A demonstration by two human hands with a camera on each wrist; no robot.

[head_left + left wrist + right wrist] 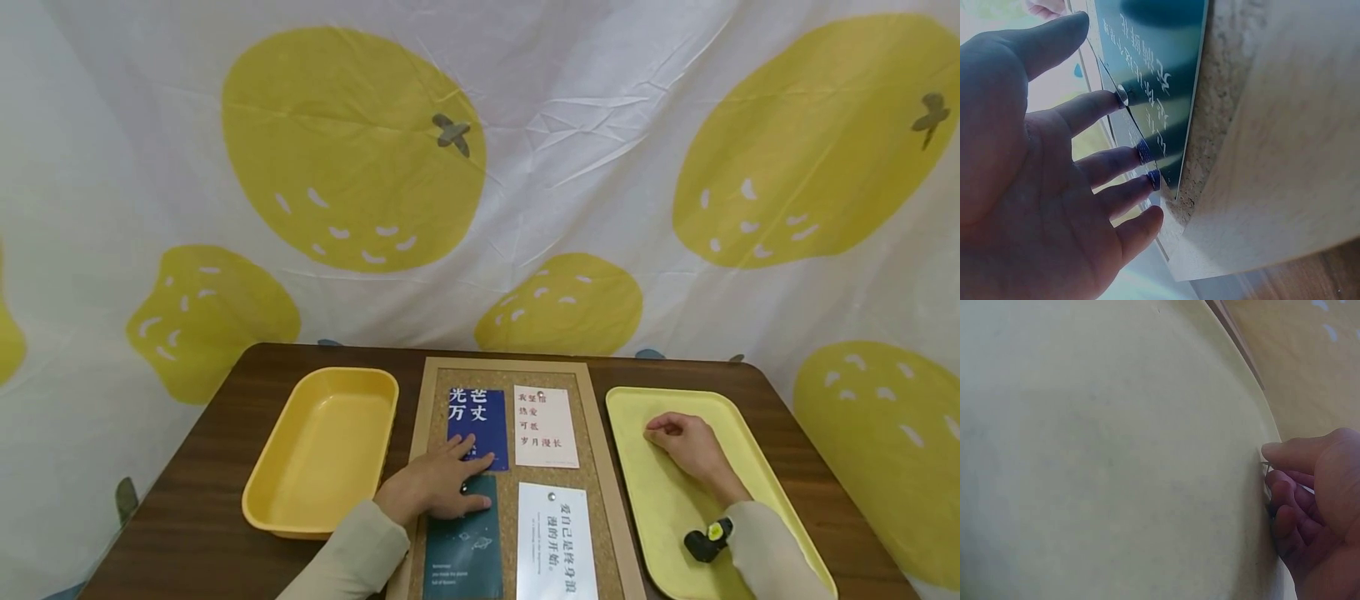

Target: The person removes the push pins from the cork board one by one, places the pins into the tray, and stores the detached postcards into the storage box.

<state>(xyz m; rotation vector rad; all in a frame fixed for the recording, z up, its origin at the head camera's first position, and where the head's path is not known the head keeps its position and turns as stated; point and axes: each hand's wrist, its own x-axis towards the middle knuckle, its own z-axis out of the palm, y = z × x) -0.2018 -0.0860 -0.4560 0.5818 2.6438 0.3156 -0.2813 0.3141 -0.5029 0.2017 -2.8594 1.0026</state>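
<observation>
My left hand (pixel 442 482) lies with fingers spread over the cork board (pixel 510 375). Its fingertips overlap the lower part of a dark blue card (pixel 480 425), and the thumb crosses the top of a teal card (pixel 461 550). A silver thumbtack (pixel 464 488) shows between thumb and fingers at the teal card's top. Over the yellow tray (pixel 637 517), my right hand (pixel 690 448) pinches a tiny metal thumbtack (pixel 1266 464) between thumb and index finger; most of it is hidden.
On the board's right half are a pink-white card (pixel 546 429) and a white card (pixel 555 542), each with a tack at its top. An orange-yellow bin (pixel 322 458) stands left of the board on the brown table (pixel 202 492). A patterned curtain (pixel 562 192) hangs behind.
</observation>
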